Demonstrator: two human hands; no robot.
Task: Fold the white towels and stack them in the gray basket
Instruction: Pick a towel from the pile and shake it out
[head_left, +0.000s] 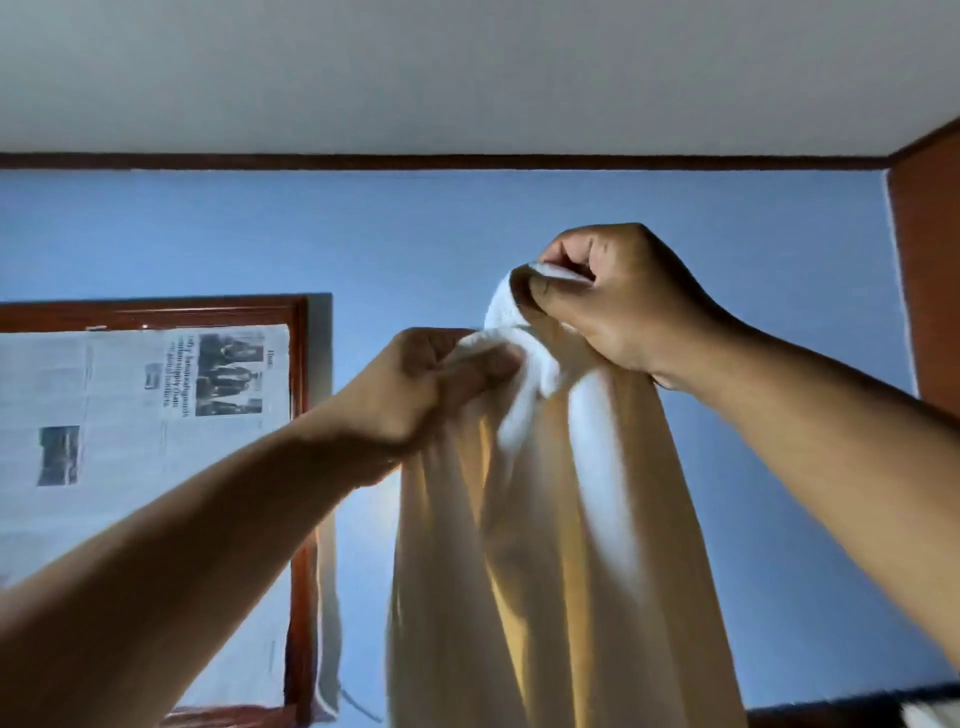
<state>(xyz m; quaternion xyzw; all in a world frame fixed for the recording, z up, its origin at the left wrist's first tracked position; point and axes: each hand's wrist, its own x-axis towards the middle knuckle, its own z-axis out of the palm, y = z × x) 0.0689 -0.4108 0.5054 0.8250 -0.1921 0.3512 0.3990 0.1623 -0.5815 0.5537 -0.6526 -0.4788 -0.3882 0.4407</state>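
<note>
Both hands are raised, and the towel (561, 545) hangs straight down from them. Its long axis therefore runs vertically, away from the fingers and out of the bottom of the view. The left hand (415, 384) pinches a bunched bit of the top edge between thumb and curled fingers. The right hand (623, 306), just above and to the right of it, is clenched round another bit of the same edge, with a roll of cloth lying over its forefinger. The two grips are close together, with only a short hump of towel between them, so the cloth below falls in deep folds and not as a flat sheet. As I judge it, the coming move turns on that gap: the hands need to slide apart along the top edge, each toward a corner, until the edge is taut and level between the fingers. Neither corner can be made out, so I cannot tell which hand is nearer one. The gray basket is not in view; behind the fingers are a blue wall (675, 208) and a window (156, 405) papered with newspaper.
</note>
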